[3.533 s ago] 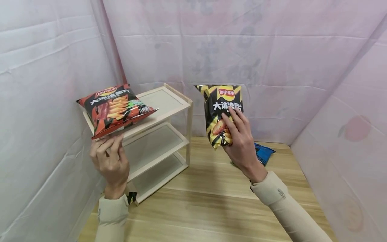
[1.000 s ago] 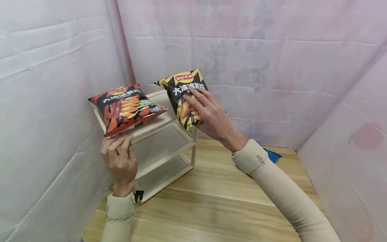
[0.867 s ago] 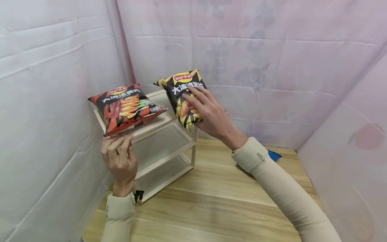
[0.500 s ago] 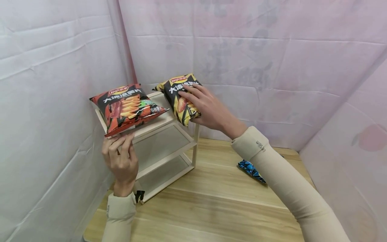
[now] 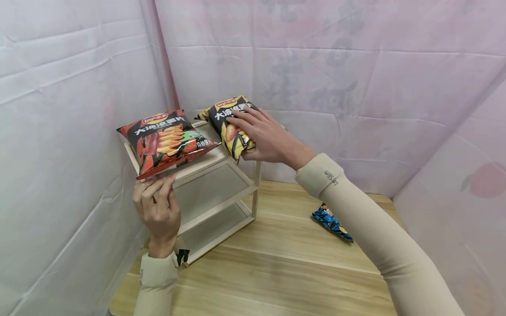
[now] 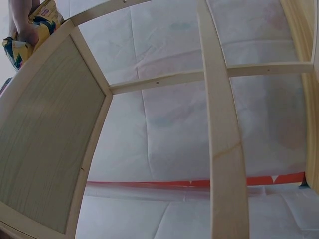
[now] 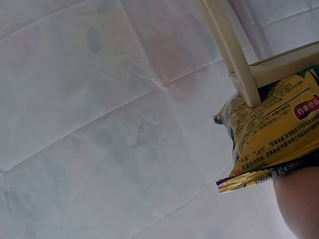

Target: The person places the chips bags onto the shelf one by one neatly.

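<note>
1. At the centre left of the head view, the left hand (image 5: 158, 210) grips the front edge of a pale 3-tier wooden rack (image 5: 217, 208) with curled fingers.
2. Just above that hand, a red and black chip bag (image 5: 168, 140) lies on the top tier, overhanging the front.
3. Near the upper centre, a yellow and black chip bag (image 5: 228, 133) is over the top tier's right end, pinched by the right hand (image 5: 269, 136), its fingers across the printed face.
4. Towards the right, a blue bag (image 5: 332, 224) lies on the wood-grain table (image 5: 257, 272).
</note>
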`<state>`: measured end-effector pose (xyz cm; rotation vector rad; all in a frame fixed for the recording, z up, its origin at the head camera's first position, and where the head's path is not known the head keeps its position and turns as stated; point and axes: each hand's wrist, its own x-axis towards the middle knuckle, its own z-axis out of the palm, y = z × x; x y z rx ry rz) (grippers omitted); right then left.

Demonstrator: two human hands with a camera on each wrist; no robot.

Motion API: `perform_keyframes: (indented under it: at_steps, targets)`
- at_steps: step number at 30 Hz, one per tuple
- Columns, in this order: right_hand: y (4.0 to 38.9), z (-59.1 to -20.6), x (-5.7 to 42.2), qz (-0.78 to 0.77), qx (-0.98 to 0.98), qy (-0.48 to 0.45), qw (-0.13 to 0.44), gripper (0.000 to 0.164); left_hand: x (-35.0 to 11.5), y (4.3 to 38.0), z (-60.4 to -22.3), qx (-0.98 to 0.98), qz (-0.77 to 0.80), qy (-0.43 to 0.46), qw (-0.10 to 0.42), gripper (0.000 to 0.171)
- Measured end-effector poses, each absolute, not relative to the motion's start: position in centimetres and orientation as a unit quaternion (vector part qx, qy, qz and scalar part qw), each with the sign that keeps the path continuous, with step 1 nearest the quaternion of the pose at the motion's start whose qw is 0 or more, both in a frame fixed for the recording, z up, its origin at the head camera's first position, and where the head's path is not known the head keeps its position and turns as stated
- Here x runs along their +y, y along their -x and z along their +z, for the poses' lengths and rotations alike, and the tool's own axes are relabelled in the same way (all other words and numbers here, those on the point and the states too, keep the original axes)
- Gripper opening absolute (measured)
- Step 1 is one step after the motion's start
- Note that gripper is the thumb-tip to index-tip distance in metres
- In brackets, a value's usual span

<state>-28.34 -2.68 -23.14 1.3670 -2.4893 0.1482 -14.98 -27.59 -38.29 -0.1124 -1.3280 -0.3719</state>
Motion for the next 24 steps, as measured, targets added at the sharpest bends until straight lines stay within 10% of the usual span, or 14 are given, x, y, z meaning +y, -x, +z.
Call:
perform_keyframes:
  at_steps: [24]
  targets:
    - [26.1, -20.5, -0.5, 0.145, -0.874, -0.450, 0.109, 0.117, -27.1, 14.6, -37.9, -0.607, -0.173, 0.050, 0.774, 0.029]
